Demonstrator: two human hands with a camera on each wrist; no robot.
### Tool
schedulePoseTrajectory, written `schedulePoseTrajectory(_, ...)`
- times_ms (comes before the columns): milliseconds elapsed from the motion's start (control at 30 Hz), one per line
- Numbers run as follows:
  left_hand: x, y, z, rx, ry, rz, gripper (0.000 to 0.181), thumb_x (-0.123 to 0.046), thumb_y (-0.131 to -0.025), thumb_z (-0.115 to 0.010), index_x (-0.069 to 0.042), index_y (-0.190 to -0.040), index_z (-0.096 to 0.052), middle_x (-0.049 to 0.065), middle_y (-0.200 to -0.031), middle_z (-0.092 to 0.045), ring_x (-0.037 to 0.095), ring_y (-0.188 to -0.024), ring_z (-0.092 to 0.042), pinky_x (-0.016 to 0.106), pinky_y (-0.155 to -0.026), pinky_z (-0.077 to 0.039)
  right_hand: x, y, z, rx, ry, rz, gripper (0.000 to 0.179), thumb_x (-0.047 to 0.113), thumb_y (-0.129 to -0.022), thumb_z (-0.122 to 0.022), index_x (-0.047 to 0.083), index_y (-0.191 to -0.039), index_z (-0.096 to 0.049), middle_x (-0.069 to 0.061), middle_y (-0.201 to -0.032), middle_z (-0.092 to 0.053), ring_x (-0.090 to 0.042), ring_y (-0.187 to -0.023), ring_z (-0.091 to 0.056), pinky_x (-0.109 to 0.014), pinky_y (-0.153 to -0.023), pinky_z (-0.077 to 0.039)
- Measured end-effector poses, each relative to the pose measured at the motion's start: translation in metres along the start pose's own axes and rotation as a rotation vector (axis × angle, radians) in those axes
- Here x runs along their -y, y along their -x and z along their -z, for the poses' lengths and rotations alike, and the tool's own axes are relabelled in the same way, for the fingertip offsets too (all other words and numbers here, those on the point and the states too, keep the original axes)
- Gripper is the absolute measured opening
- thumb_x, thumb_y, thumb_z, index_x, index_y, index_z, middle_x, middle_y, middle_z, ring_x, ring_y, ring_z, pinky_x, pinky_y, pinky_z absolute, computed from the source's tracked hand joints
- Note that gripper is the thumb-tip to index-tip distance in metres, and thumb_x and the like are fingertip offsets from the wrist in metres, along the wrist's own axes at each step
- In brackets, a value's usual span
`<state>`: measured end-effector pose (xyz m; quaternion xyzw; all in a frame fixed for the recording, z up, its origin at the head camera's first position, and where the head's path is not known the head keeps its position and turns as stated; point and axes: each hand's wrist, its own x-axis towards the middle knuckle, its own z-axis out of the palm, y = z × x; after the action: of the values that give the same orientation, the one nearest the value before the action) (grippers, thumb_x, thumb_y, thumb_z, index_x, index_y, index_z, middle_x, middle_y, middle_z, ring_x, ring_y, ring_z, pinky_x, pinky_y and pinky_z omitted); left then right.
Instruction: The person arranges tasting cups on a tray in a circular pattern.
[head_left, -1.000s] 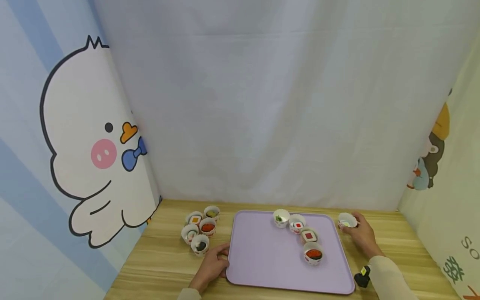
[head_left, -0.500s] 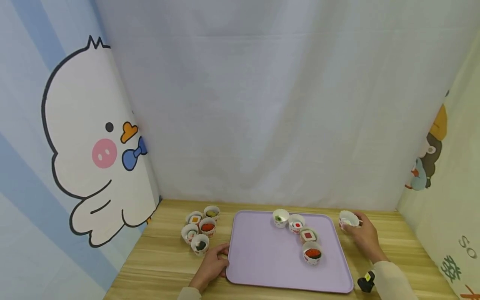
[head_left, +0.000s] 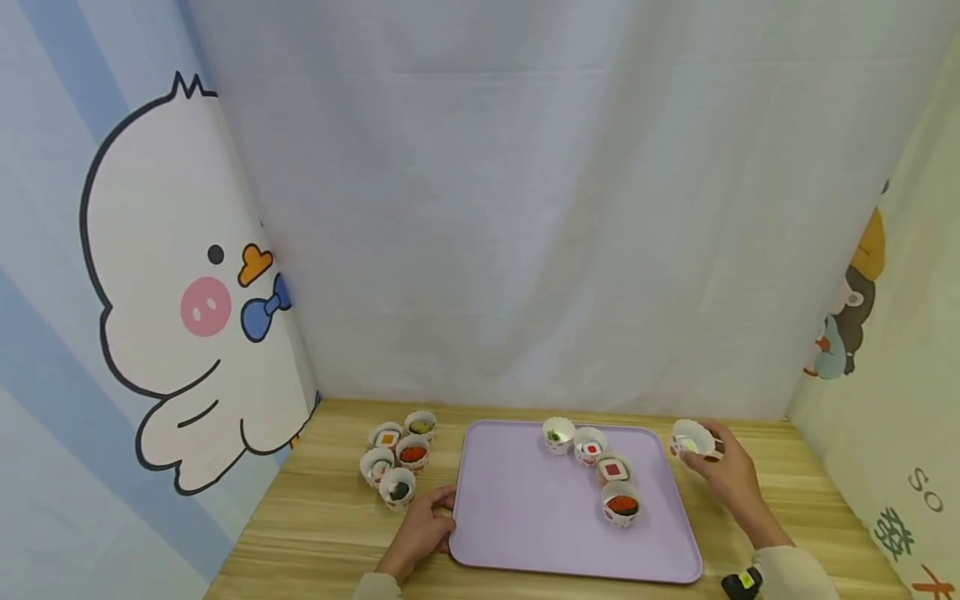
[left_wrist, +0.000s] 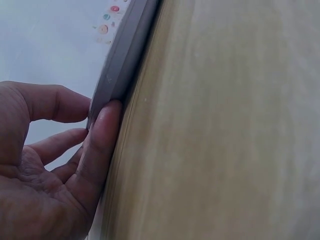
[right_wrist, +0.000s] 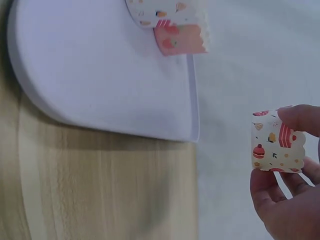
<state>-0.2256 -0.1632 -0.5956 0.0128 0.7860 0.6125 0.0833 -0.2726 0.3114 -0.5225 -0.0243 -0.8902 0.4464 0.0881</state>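
In the head view my right hand (head_left: 727,471) holds a white paper cupcake cup (head_left: 693,439) at the tray's right side. The right wrist view shows that printed cupcake cup (right_wrist: 275,142) pinched between thumb and fingers, held above the table. Something pale lies inside it. My left hand (head_left: 420,529) grips the left rim of a lilac tray (head_left: 525,533). In the left wrist view, finger and thumb of the left hand (left_wrist: 55,155) pinch the tray edge (left_wrist: 122,55). Several cups stand on the tray's right part, among them one with an orange-red filling (head_left: 622,506).
Left of the tray several more filled cups (head_left: 397,488) stand clustered on the wooden table (head_left: 300,517). A small black object with a yellow mark (head_left: 742,583) lies by my right sleeve. A pale curtain (head_left: 525,250) closes off the back.
My right hand has lifted the cupcake cup slightly and brought it a little left, nearer the tray. My left hand stays on the tray's rim.
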Motion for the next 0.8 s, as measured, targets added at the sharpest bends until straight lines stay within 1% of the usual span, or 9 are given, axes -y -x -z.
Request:
schedulePoseTrajectory(100, 0.000, -0.001, 0.000, 0.004, 0.003, -0.002, 0.068, 0.005, -0.072, -0.057, 0.008, -0.139, -0.048, 0.016, -0.108, -0.059, 0.011, -0.063, -0.060, 0.031, -0.048, -0.055, 0.005, 0.007, 0.001, 0.006, -0.005, 0.008, 0.071, 0.022, -0.088, -0.073, 0.000, -0.146, -0.037, -0.029, -0.134, -0.050, -0.043, -0.121, -0.050, -0.007, -0.071, -0.044)
schedulePoseTrajectory(200, 0.001, -0.002, 0.000, 0.005, 0.007, -0.001, 0.068, 0.006, -0.072, -0.057, 0.009, -0.139, -0.048, 0.016, -0.107, -0.059, 0.011, -0.062, -0.060, 0.031, -0.048, -0.056, 0.011, 0.015, 0.001, 0.022, -0.007, 0.002, 0.073, 0.025, -0.088, -0.073, 0.002, -0.147, -0.036, -0.027, -0.134, -0.050, -0.042, -0.120, -0.052, -0.010, -0.072, -0.047)
schedulePoseTrajectory(333, 0.002, -0.003, 0.000, -0.004, -0.002, -0.002, 0.068, 0.006, -0.071, -0.057, 0.008, -0.138, -0.048, 0.016, -0.107, -0.059, 0.010, -0.059, -0.058, 0.031, -0.047, -0.055, 0.018, 0.026, -0.001, 0.048, -0.038, -0.003, 0.074, 0.026, -0.088, -0.072, 0.004, -0.148, -0.035, -0.026, -0.134, -0.051, -0.040, -0.118, -0.055, -0.014, -0.072, -0.051)
schedulePoseTrajectory(500, 0.002, -0.003, 0.000, -0.011, -0.010, -0.009, 0.067, 0.005, -0.072, -0.058, 0.007, -0.138, -0.049, 0.017, -0.108, -0.059, 0.010, -0.059, -0.057, 0.032, -0.046, -0.055, 0.027, 0.039, -0.006, 0.074, -0.096, -0.009, 0.073, 0.026, -0.088, -0.073, 0.007, -0.147, -0.036, -0.025, -0.135, -0.051, -0.027, -0.106, -0.063, -0.019, -0.073, -0.055)
schedulePoseTrajectory(567, 0.002, -0.003, 0.000, -0.009, -0.006, -0.010, 0.067, 0.006, -0.071, -0.058, 0.008, -0.138, -0.049, 0.017, -0.108, -0.058, 0.011, -0.060, -0.057, 0.032, -0.046, -0.055, 0.030, 0.044, -0.010, 0.081, -0.118, -0.015, 0.072, 0.025, -0.088, -0.074, 0.008, -0.147, -0.037, -0.026, -0.135, -0.052, -0.022, -0.101, -0.064, -0.020, -0.072, -0.055)
schedulePoseTrajectory(633, 0.002, -0.002, 0.000, -0.009, -0.005, -0.008, 0.068, 0.006, -0.071, -0.057, 0.008, -0.138, -0.049, 0.017, -0.107, -0.058, 0.011, -0.060, -0.058, 0.032, -0.046, -0.055, 0.032, 0.049, -0.014, 0.089, -0.136, -0.025, 0.071, 0.023, -0.087, -0.074, 0.009, -0.146, -0.038, -0.026, -0.135, -0.052, -0.019, -0.099, -0.065, -0.021, -0.072, -0.056)
schedulePoseTrajectory(733, 0.002, -0.003, -0.001, -0.011, -0.006, -0.009, 0.068, 0.006, -0.070, -0.057, 0.008, -0.138, -0.049, 0.016, -0.106, -0.058, 0.011, -0.060, -0.058, 0.032, -0.046, -0.055, 0.034, 0.055, -0.019, 0.098, -0.148, -0.047, 0.070, 0.022, -0.086, -0.075, 0.010, -0.146, -0.040, -0.026, -0.134, -0.053, -0.021, -0.099, -0.065, -0.020, -0.071, -0.055)
schedulePoseTrajectory(800, 0.002, -0.003, -0.001, -0.010, -0.008, -0.011, 0.068, 0.006, -0.070, -0.057, 0.008, -0.137, -0.049, 0.016, -0.106, -0.058, 0.011, -0.059, -0.058, 0.032, -0.046, -0.055, 0.035, 0.060, -0.023, 0.097, -0.149, -0.051, 0.070, 0.020, -0.084, -0.076, 0.010, -0.145, -0.041, -0.027, -0.134, -0.054, -0.024, -0.100, -0.066, -0.020, -0.071, -0.055)
